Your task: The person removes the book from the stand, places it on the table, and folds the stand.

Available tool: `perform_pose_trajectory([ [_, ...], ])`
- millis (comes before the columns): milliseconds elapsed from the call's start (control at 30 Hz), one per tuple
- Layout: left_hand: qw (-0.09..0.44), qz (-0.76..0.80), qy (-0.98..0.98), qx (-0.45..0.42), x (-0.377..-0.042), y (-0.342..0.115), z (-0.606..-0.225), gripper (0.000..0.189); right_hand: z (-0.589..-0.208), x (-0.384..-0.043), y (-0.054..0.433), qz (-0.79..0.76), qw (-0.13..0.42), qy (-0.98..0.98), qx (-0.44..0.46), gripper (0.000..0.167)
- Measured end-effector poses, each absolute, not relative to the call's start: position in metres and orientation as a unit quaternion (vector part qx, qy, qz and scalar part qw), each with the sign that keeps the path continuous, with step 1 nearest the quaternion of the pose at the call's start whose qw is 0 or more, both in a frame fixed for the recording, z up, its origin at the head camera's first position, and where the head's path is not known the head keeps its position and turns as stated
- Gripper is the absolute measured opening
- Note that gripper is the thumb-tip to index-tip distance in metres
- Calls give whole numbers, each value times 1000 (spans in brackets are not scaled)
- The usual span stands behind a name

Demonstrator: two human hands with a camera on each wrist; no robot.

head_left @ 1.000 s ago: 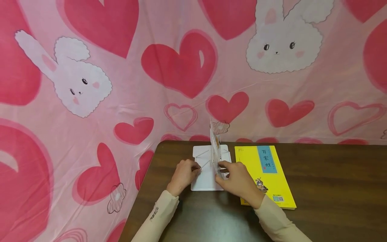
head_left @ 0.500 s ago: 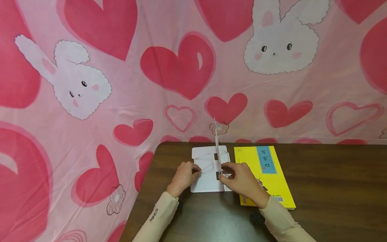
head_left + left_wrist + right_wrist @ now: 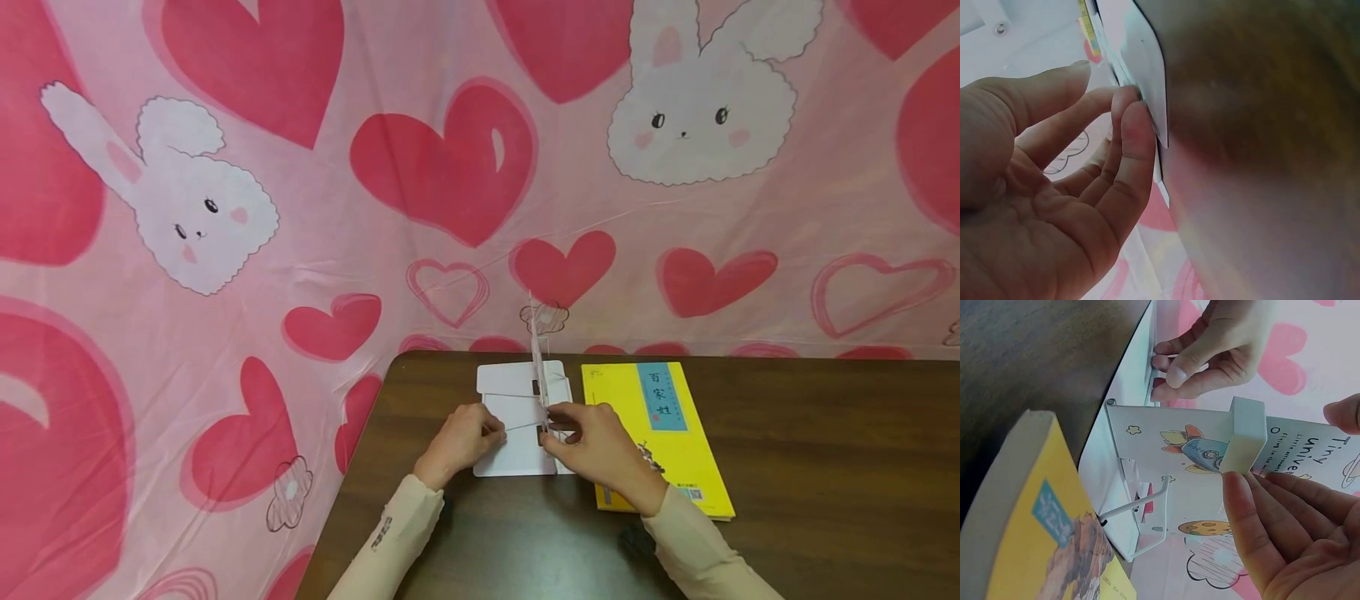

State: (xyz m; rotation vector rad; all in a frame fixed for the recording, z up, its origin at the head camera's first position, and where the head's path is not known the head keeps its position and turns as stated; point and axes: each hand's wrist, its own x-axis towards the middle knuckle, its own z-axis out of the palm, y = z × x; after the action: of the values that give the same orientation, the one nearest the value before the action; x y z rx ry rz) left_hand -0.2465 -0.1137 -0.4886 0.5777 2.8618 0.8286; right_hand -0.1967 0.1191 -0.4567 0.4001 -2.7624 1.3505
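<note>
Stand (image 3: 510,412) looks light and stiff

Head view: I see it unfolded on the worktop (image 3: 840,475), beside a yellow book (image 3: 630,417). Left wrist: left hand (image 3: 1072,175) has thumb apart, fingertips touching the white base (image 3: 1147,56). Right wrist: right hand (image 3: 1291,534) pinches the upright panel (image 3: 1154,434); I'd hold there, sparing the bendable-looking wire leg (image 3: 1125,508).

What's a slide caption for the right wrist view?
Right hand at an upright rocket-printed panel, left hand beyond it, yellow book in the foreground.
</note>
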Motion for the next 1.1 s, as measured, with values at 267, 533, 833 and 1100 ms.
perform_pose_trajectory([
  [267, 26, 274, 937, 218, -247, -117, -483, 15, -459, -199, 114, 420, 49, -895, 144, 41],
  [533, -58, 369, 903, 214, -248, -118, -469, 22, -465, -198, 105, 397, 103, -899, 154, 38],
  [833, -90, 553, 811, 169, -242, -118, -447, 29, -471, -197, 91, 340, 179, -908, 169, 35],
  [1100, -156, 521, 830, 124, -246, -131, -443, 24, -476, -197, 77, 287, 213, -913, 199, 35],
])
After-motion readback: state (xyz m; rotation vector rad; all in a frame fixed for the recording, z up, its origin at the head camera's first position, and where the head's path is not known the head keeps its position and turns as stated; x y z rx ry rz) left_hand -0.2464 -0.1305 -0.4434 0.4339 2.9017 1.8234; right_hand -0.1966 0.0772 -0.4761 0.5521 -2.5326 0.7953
